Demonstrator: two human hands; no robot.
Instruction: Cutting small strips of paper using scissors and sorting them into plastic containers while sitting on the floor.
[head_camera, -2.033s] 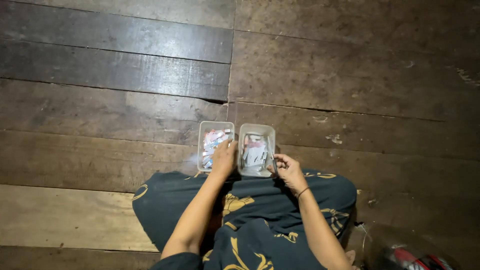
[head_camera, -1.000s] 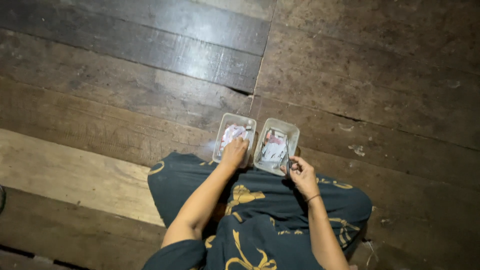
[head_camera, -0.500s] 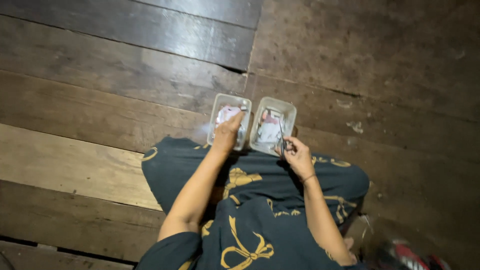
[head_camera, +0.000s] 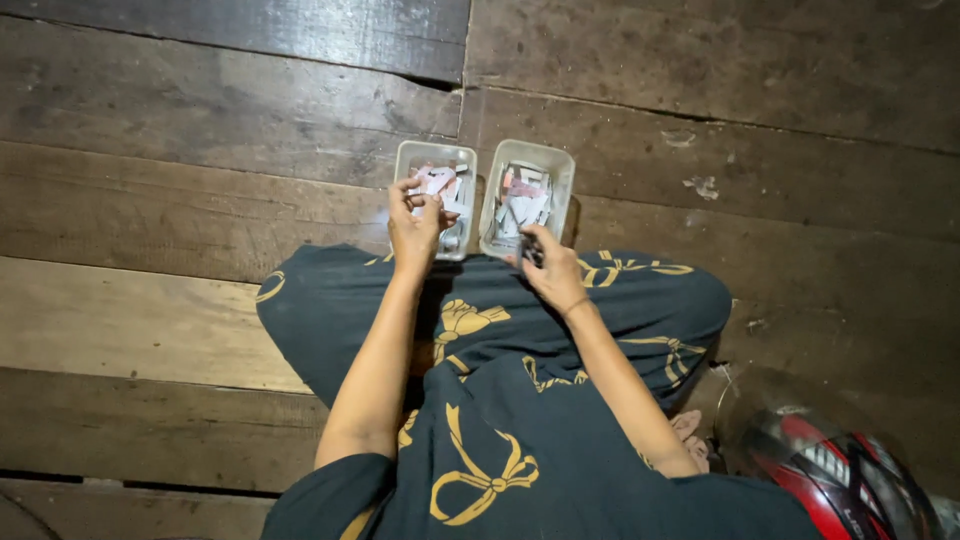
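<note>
Sitting on a dark plank floor (head_camera: 200, 210), the person reaches both hands forward to two small clear trays set side by side just beyond the knees. Taking the left tray (head_camera: 434, 158) as the landmark: its long axis runs away from the person, and the right tray (head_camera: 548, 160) lies just to its right, nearly touching and roughly parallel. The left hand (head_camera: 415, 222) is over the landmark's near half, fingers (head_camera: 428, 205) pinched together on a small pink-and-white slip (head_camera: 436, 182) from the heap inside. The right hand (head_camera: 550, 272) sits at the near end of the right tray, fingers closed on a small dark object (head_camera: 532, 250) too small to identify. Bare boards lie beyond and left of the landmark. A red and black helmet (head_camera: 835, 475) lies well apart, behind and to the right.
</note>
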